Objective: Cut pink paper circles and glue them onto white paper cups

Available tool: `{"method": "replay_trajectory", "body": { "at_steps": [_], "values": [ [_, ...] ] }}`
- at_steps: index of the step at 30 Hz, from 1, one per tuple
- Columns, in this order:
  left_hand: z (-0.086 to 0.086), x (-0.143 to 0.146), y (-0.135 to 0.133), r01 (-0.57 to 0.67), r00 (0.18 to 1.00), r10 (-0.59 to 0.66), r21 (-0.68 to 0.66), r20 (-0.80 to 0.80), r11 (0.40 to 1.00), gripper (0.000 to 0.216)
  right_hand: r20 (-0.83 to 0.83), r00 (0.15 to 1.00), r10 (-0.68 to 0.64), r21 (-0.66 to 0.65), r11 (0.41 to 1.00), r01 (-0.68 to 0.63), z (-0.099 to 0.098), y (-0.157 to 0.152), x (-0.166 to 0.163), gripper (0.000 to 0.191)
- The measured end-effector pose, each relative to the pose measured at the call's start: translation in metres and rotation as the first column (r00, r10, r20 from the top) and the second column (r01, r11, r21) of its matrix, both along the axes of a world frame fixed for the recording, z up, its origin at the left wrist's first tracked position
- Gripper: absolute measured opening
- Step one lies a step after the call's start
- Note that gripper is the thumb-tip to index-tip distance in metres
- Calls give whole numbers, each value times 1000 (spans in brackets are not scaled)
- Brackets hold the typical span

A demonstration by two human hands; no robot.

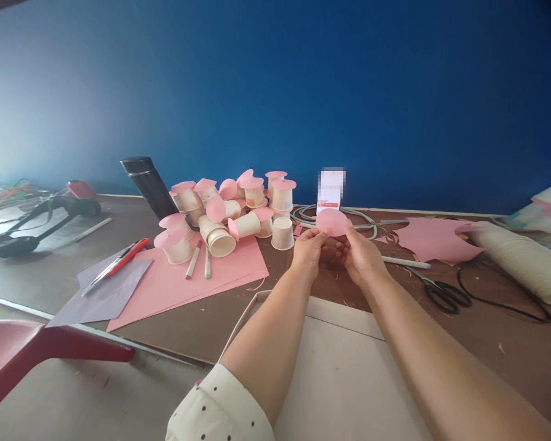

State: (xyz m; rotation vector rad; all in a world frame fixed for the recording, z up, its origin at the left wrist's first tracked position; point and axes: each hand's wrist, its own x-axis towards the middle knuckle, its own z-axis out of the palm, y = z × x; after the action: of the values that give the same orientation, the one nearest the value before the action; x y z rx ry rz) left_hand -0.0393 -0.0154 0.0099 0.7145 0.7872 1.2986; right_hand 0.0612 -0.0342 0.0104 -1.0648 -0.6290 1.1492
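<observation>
Both my hands are raised over the brown table and pinch a round pink paper disc between their fingertips. My left hand grips the disc's left lower edge. My right hand grips its right lower edge. Just left of the disc stands a plain paper cup, upside down. Behind it lies a heap of paper cups, several capped with pink discs.
Pink paper sheets and a purple sheet lie at left with a red cutter and markers. A black flask leans behind. At right lie cut pink paper, scissors, a stack of cups, a cable. A red chair is lower left.
</observation>
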Motion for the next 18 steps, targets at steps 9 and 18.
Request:
{"method": "replay_trajectory", "body": {
  "at_steps": [9, 18],
  "values": [
    [2, 0, -3, 28, 999, -27, -19, 30, 999, 29, 101, 994, 39, 56, 997, -45, 1, -2, -3, 37],
    [4, 0, -3, 70, 995, -64, -77, 75, 995, 31, 323, 946, 29, 121, 990, -72, -7, 0, 1, 35]
  ]
}}
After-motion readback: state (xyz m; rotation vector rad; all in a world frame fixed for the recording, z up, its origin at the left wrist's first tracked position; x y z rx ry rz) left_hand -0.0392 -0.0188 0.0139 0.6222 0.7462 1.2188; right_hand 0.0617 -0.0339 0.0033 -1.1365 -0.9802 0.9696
